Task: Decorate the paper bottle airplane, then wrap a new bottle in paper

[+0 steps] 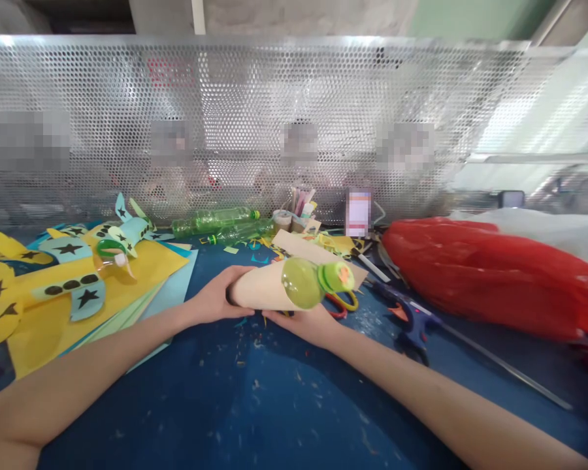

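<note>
Above the blue table, a green plastic bottle (pixel 301 282) lies on its side in the air, its body wrapped in cream paper and its green cap pointing right. My left hand (pixel 223 294) is closed around the bottle's bottom end at the left. Under the neck end, my right hand (pixel 308 321) supports the paper-wrapped body from below, with some of its fingers hidden behind it. Just behind the right hand are the red and yellow handles of scissors (pixel 345 301). A strip of cream paper (pixel 298 247) lies behind the bottle.
Finished-looking yellow paper planes (pixel 68 281) rest on coloured sheets at left. Two green bottles (pixel 215 220) lie at the back. At right are a blue glue gun (pixel 414 320) with a glue stick and a red plastic bag (pixel 475 274). A perforated metal screen (pixel 255 98) stands behind.
</note>
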### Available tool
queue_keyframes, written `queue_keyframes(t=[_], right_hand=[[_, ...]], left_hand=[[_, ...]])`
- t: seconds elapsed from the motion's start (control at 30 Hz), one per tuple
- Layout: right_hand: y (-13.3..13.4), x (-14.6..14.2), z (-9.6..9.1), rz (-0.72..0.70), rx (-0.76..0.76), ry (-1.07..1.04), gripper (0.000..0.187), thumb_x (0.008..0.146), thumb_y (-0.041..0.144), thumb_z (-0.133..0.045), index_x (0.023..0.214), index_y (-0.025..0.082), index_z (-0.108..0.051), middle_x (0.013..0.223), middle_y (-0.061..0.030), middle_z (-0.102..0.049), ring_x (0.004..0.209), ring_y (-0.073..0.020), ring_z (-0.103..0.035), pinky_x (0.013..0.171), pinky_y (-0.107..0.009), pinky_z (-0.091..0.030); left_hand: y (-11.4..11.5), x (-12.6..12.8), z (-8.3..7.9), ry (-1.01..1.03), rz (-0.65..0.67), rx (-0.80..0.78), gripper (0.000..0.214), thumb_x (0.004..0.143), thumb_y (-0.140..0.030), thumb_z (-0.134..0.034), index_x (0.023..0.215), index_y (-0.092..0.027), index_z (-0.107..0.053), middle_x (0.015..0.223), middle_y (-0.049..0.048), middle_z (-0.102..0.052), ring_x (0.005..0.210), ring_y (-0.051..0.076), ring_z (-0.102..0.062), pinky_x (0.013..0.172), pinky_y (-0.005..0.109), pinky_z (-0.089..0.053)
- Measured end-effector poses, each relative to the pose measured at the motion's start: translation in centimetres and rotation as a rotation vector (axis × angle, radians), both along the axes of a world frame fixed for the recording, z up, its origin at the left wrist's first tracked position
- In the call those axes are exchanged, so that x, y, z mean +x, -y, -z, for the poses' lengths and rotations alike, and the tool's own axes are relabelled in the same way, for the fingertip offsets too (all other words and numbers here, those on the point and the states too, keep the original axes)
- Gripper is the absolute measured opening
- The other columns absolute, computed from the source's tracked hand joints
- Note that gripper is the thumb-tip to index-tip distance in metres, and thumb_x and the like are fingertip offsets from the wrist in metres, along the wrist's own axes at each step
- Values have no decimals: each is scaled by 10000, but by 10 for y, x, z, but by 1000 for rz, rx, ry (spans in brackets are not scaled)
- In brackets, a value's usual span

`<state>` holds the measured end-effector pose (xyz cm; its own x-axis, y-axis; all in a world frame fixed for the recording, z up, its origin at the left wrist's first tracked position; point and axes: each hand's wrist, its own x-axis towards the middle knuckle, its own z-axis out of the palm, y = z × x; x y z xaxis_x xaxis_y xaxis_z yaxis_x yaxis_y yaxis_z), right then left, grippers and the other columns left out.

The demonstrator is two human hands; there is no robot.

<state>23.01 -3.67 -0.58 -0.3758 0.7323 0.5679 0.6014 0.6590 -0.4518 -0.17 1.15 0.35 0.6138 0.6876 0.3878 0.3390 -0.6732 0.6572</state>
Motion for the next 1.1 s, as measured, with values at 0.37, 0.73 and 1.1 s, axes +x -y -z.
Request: queue_keyframes(t=[0.37,0.73,1.1], right_hand=[[-4,3,2,-47,-88,-65,301,852,404,-591,1113,269,-656,1113,-56,-713,1036,-263,-670,930,-446,-558],[-8,4,-3,100,-18,60,222,873,338,-582,1007,202,-695,927,-74,-759,871,-246,-722,799,-397,-587],[-32,44,-29,517,109,290,217,881,284,-505,775,203,-675,731,-75,-703,726,-246,-654,663,-361,-502]], left_hand=[[3,1,-5,-64,33,-7,803,740,-502,-720,1420,-275,-358,1481,115,-403,1348,339,-399,1127,526,-308],[-4,-1,-4,139,-192,-101,598,775,-526,-643,1264,-241,-452,1328,74,-520,1166,283,-535,969,403,-466],[-11,-1,-1,306,-472,-184,492,821,-540,-574,1164,-212,-446,1152,93,-568,1018,242,-576,828,357,-508]])
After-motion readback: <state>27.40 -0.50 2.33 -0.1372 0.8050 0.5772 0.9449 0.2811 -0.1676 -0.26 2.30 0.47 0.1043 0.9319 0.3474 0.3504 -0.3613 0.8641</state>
